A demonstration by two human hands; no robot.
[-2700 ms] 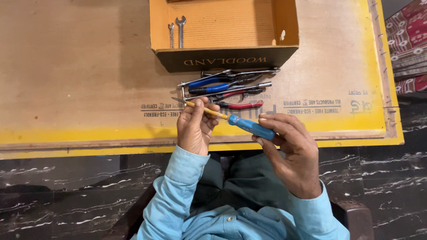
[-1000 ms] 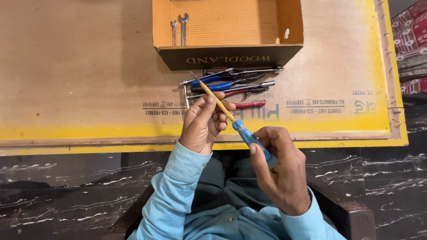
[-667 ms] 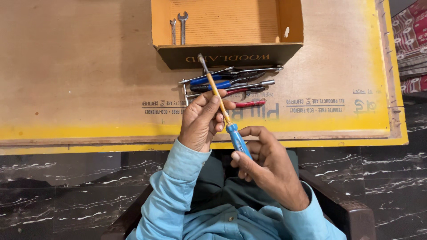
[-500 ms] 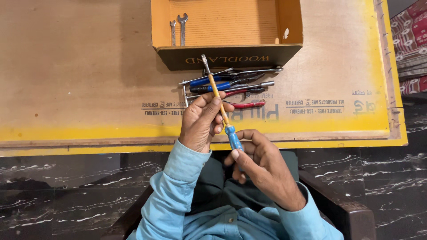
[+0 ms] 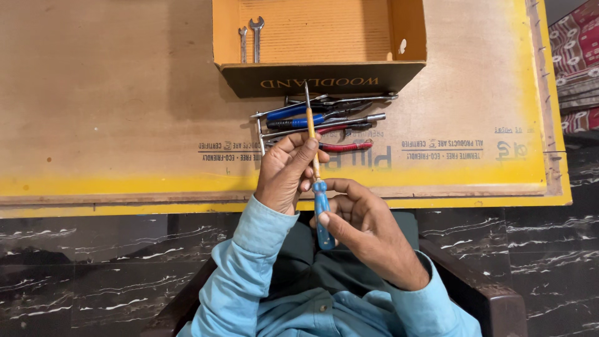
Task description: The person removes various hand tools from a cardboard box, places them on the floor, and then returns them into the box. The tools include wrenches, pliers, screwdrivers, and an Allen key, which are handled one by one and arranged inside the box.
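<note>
I hold a screwdriver point(image 5: 315, 168) with a blue handle and a yellow-sleeved shaft, its tip pointing away from me toward the box. My left hand point(image 5: 286, 171) pinches the shaft near its middle. My right hand point(image 5: 365, 234) grips the blue handle, thumb on it, close to my chest. Just beyond my hands lies a pile of hand tools point(image 5: 324, 122) with blue and red grips on the plywood board point(image 5: 125, 93).
An open yellow cardboard box point(image 5: 321, 75) stands at the far side of the board, with two small spanners point(image 5: 249, 37) inside at its left. The board's yellow front edge point(image 5: 125, 187) runs just before my hands. Patterned fabric point(image 5: 577, 43) lies at the right.
The screwdriver has swung from lying crosswise to pointing straight away from me. My right hand has drawn the handle in toward my body; my left hand has stayed on the shaft.
</note>
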